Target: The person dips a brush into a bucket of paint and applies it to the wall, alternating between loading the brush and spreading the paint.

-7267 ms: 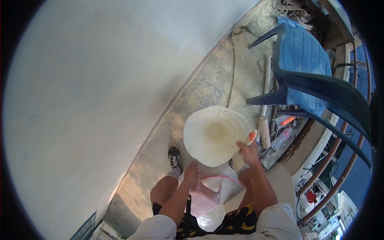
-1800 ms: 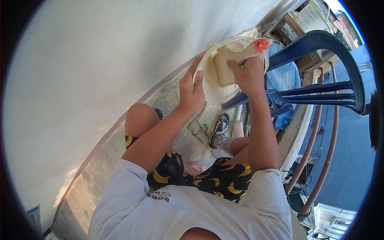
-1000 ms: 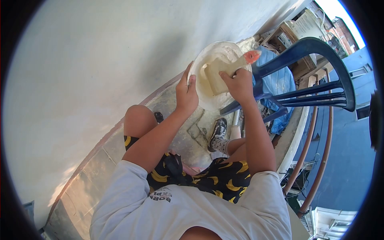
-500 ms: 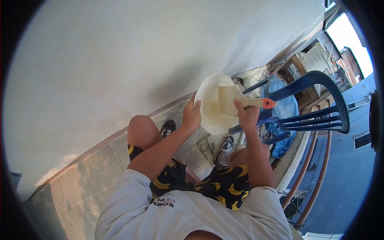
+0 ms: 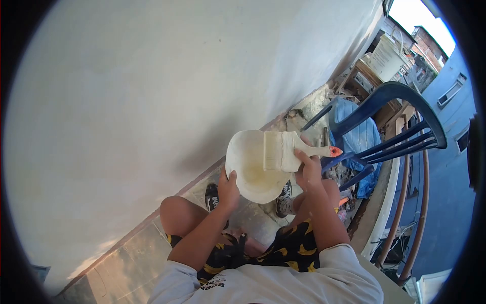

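My left hand (image 5: 229,191) grips the left rim of a round white bowl (image 5: 246,152), thumb over the edge. Pale, yellowish-white residue shows inside it. In my right hand (image 5: 308,164) is a wide paintbrush (image 5: 281,152) with cream bristles and a white handle tipped in red. The brush lies across the right side of the bowl in this view, bristles pointing left over its inside. My thumb rests on the brush's body near the handle; the other fingers curl behind it and are partly hidden. Both hands are in front of my knees, near the pale wall (image 5: 142,91).
A dark blue plastic chair (image 5: 405,91) stands to the right, with blue sheeting (image 5: 372,177) behind it. Brown railings (image 5: 417,213) run along the right edge. Farther back are a wooden stand (image 5: 372,73) and a white container (image 5: 387,58). The wall base meets a concrete floor (image 5: 126,258).
The bowl and both hands have shifted down and slightly left in view. The paintbrush has turned more level, and my right-hand grip has moved closer to its bristle end.
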